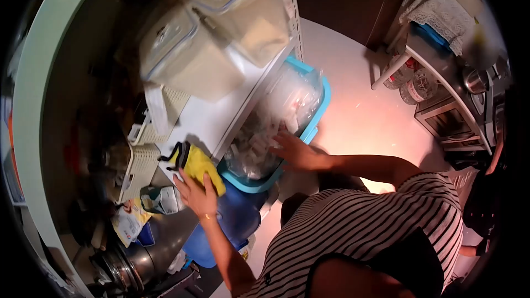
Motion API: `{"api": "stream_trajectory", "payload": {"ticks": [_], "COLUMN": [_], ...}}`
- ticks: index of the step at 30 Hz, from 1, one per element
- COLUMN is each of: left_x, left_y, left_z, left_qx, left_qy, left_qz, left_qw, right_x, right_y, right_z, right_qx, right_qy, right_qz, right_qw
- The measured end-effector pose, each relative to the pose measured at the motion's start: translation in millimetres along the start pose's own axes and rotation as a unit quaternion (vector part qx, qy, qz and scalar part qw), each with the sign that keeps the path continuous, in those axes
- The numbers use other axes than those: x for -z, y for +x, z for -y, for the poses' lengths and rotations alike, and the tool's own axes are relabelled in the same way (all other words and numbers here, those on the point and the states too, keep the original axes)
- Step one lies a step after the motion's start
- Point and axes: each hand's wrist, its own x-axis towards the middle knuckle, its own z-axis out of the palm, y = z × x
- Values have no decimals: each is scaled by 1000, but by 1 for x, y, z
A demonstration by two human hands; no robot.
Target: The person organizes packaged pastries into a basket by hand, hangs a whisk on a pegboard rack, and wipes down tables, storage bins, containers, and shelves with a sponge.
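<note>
My left hand [200, 196] is at the lower shelf edge, its fingers and thumb spread against a yellow cloth item [200, 164] with black and grey trim. The item lies on the white shelf [201, 132] and droops over its edge; its exact kind is unclear. My right hand [298, 153] reaches over a turquoise plastic bin [326, 102], fingers apart at the crumpled clear plastic bags [259, 146] inside. Whether those fingertips touch the bags is hard to see. A larger clear bag [290, 99] fills the bin's far end.
Two lidded clear containers [190, 60] stand on the shelf beside cream baskets [144, 160]. Below are a blue rounded object [234, 218], a pouch [131, 222] and metal pots [118, 270]. Across the floor, a rack [406, 55] holds large bottles [418, 87] and a microwave [447, 118].
</note>
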Motion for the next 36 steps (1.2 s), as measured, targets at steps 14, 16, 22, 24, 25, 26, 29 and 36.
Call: {"api": "stream_trajectory", "payload": {"ticks": [14,16,22,24,25,26,29,36], "left_x": [-20,-13,-22,-38,-41,-36,-18,-30], "left_y": [15,7,97,97,84,71,20,-25], "left_z": [-82,-24,7,-47,-66,-78,-76,-94], "left_qx": [-105,-8,268,129,51,6,-157,-253], "left_qy": [93,128,191,161,97,68,1,-25], "left_qz": [20,44,69,43,3,0,-58,7], "left_qw": [990,991,942,978,994,998,986,967], "right_x": [98,94,93,82,78,80,96,61], "right_y": [215,223,225,225,222,221,237,227], "right_z": [10,12,2,6,7,4,-7,22], "right_qx": [-12,9,20,21,9,-4,70,29], "right_qy": [56,43,86,78,165,206,98,160], "right_qz": [-382,-405,-416,-436,-341,-297,-348,-321], "right_qw": [923,913,905,897,926,932,930,933]}}
